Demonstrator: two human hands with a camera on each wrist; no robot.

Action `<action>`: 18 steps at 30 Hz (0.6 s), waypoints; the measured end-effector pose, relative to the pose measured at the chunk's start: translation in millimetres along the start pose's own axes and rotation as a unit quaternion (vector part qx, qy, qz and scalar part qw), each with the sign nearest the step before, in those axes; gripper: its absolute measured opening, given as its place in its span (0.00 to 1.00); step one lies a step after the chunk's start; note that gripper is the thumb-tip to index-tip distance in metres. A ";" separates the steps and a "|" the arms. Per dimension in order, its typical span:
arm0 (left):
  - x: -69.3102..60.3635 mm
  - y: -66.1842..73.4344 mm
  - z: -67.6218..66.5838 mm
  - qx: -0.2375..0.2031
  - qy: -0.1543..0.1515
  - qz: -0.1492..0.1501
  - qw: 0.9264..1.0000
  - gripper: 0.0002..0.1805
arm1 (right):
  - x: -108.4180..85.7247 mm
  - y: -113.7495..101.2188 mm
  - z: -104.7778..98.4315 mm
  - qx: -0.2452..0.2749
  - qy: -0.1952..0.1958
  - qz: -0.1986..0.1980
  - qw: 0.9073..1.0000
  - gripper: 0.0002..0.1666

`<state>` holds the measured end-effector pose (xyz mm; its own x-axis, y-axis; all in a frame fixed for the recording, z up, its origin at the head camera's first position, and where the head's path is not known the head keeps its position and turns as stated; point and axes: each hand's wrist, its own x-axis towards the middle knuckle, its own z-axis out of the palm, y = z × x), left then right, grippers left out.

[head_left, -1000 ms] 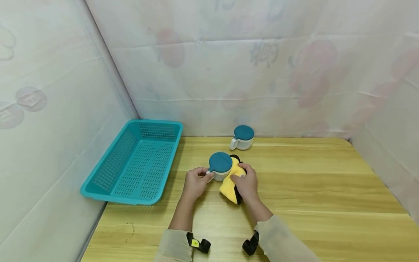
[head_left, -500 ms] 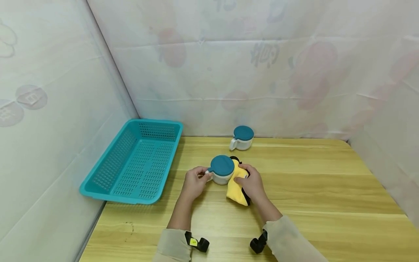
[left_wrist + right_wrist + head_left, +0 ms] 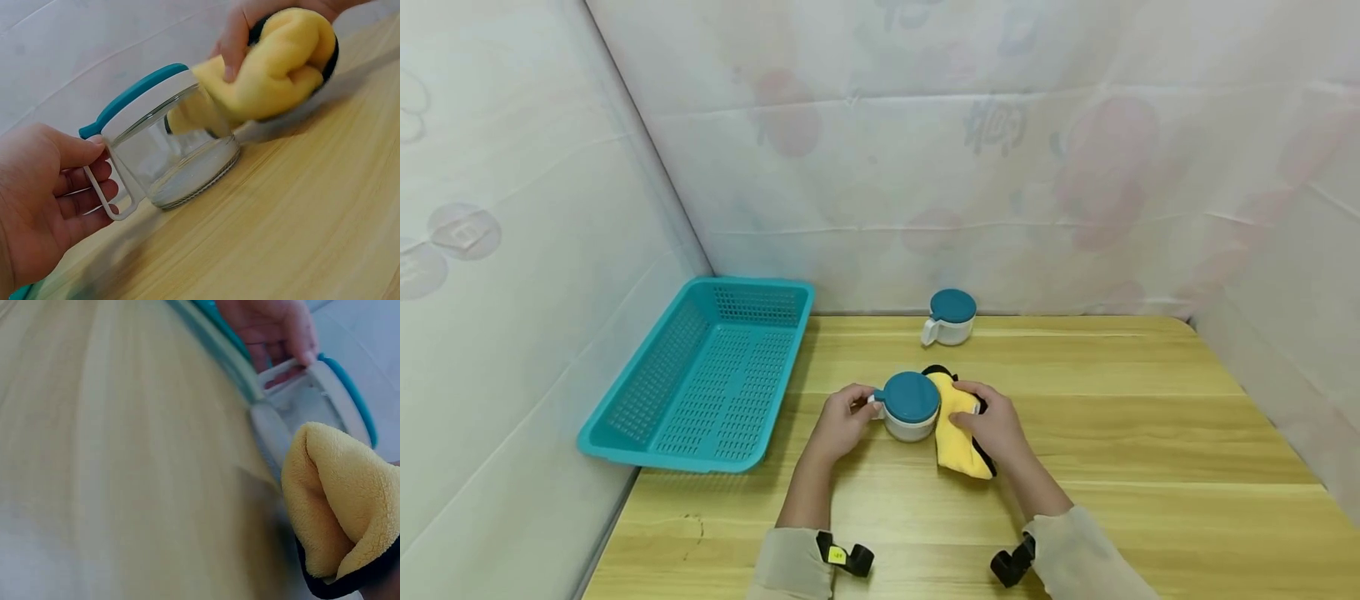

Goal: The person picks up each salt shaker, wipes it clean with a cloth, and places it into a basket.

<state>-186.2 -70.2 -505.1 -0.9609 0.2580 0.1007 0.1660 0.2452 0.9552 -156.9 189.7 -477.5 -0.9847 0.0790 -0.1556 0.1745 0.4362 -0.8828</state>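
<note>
A clear glass jar with a blue lid and a white side handle stands on the table. My left hand pinches that handle, thumb on top and fingers behind it. On the jar's right side, a folded yellow cloth with black edging touches the glass, bunched in my right hand. Seen from the right wrist, the cloth covers part of the jar, and most of the right hand is out of sight there.
A second lidded jar of the same kind stands near the table's back edge. To the left sits a turquoise perforated basket. Printed white curtains border the wooden table at the back and sides.
Both hands, the jar and the cloth have shifted slightly nearer the body. The right hand and cloth have also moved a little to the right, while the left grip on the handle stays.
</note>
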 end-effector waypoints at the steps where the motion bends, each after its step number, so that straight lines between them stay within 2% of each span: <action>1: -0.3 0.1 -0.7 -0.001 -0.001 -0.002 1.000 0.06 | 0.1 -2.1 -2.5 0.001 0.004 -0.008 1.000 0.30; 4: -0.9 -0.8 -2.2 -0.002 -0.002 -0.005 1.000 0.06 | 1.1 -11.6 -9.3 0.005 0.018 -0.048 0.999 0.29; 7: -1.5 -1.3 -2.9 -0.003 -0.002 -0.009 1.000 0.06 | 1.5 -23.4 -13.2 -0.011 0.026 -0.105 0.994 0.28; 11: -2.9 -0.2 -2.2 -0.003 -0.001 -0.014 1.000 0.07 | -0.5 -35.0 -11.3 -0.075 0.017 -0.187 0.979 0.26; 13: -3.8 0.4 -2.0 -0.004 -0.001 -0.014 1.000 0.07 | -1.6 -37.0 -7.4 -0.106 0.011 -0.216 0.970 0.25; 15: -4.4 0.5 -1.7 -0.002 0.000 -0.014 1.000 0.07 | -2.4 -36.9 -3.6 -0.122 0.008 -0.221 0.968 0.25; 18: -5.0 0.5 -1.0 -0.002 0.000 -0.008 1.000 0.07 | -0.7 -32.6 -0.6 -0.095 0.005 -0.189 0.977 0.25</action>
<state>-181.5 -72.4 -504.9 -0.9635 0.2535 0.0863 0.1502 0.2448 0.9579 -161.9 176.0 -448.2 -0.9789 -0.1116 0.1712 -0.2038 0.5948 -0.7776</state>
